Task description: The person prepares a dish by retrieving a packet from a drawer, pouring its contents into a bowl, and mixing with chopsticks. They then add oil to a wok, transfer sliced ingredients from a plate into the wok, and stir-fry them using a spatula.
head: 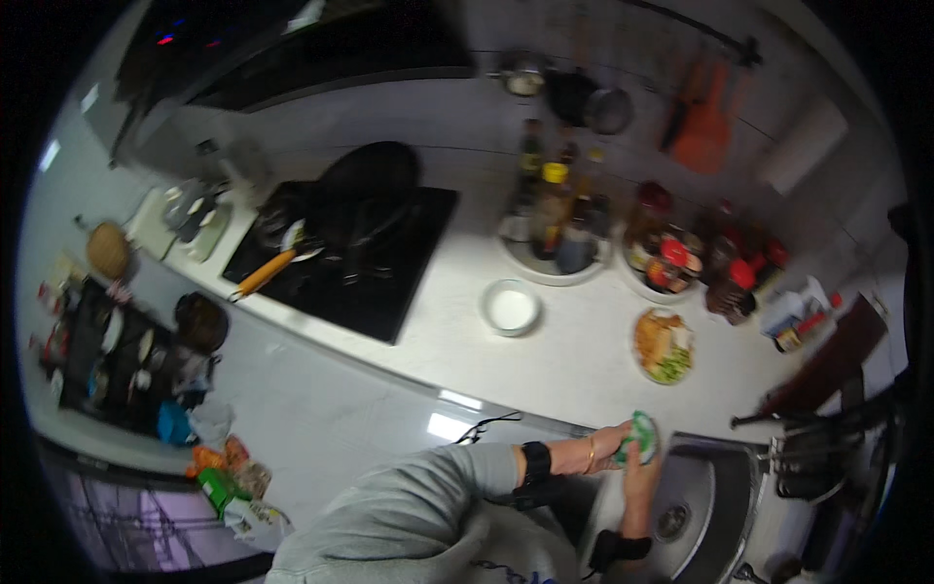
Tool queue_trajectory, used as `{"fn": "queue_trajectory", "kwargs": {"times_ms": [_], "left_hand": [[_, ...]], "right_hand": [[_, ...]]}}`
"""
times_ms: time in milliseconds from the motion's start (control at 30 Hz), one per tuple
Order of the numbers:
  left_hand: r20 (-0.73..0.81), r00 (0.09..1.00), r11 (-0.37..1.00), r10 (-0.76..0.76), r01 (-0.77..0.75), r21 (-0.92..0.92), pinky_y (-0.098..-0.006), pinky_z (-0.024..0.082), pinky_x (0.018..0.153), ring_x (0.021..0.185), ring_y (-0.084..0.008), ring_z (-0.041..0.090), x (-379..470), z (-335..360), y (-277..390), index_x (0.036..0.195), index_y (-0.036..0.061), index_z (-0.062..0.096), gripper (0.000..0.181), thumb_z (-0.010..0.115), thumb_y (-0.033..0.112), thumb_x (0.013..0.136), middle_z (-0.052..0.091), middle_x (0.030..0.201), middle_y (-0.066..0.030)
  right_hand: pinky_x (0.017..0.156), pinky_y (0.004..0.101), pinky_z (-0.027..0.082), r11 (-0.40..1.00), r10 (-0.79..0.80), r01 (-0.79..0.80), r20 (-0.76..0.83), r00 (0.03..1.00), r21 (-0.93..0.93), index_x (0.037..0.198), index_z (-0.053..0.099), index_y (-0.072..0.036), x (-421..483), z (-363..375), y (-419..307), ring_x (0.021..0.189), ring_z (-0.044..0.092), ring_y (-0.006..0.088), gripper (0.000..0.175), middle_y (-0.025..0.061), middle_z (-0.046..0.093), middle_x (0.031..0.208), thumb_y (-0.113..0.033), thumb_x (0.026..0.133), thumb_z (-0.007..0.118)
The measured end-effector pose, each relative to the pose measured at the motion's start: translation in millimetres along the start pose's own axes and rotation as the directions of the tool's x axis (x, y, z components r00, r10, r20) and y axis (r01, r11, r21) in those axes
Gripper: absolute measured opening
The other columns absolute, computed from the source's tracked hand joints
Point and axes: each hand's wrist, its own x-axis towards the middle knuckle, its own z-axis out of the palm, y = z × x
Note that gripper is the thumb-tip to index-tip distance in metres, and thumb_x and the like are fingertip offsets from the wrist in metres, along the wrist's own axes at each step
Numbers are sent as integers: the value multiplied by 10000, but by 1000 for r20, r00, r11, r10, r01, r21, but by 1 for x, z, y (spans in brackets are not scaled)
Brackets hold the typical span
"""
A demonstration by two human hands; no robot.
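Note:
Both hands meet at the counter edge, just left of the steel sink (700,504). My left hand (609,447), with a bracelet at the wrist, and my right hand (641,478) hold a crumpled green-and-white item (639,438) between them; blur hides whether it is cloth or a packet. Beyond them on the white counter (438,306) stands an oval plate of sliced food (662,347), golden strips beside green shreds. Farther left is a small bowl (510,307) with white contents.
A black cooktop (365,292) at left carries a small pan with an orange handle (266,274). Round trays of bottles (554,270) and jars (657,292) stand along the wall. A dark red board (828,365) and a dish rack (810,460) are at right.

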Motion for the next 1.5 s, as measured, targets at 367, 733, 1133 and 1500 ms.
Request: {"fn": "queue_trajectory", "kwargs": {"times_ms": [367,733,1133,1500], "left_hand": [[68,953,588,297,-238,773,-243,434,697,771,-104,525,-127,-143,99,1170,48,478,426,572,181,777,587,871,-61],[-99,960,789,262,-154,595,-192,423,720,880,-86,534,-114,-162,127,1163,67,482,365,518,23,803,593,956,-37],[-387,833,860,395,-187,475,-290,465,737,816,-168,585,-107,-160,147,1088,27,507,285,497,64,805,598,869,-83],[-490,759,893,428,-273,357,-269,470,733,791,-168,599,-101,-152,150,1043,20,526,237,502,48,808,608,825,-78]], "right_hand": [[709,384,439,978,-35,52,85,996,-203,941,543,40,79,97,-46,806,573,324,263,208,580,876,-161,773,569],[993,407,260,944,-103,150,166,981,-296,1316,256,-62,155,80,-63,1219,272,394,803,256,268,1318,-408,702,641],[854,407,385,989,31,-77,-339,940,-122,1141,367,-58,383,99,-64,1046,436,359,618,212,415,1145,-187,631,693],[701,441,454,908,-67,-63,-292,954,-413,1078,449,-66,428,100,-54,848,566,351,656,166,584,912,-405,583,715]]}}
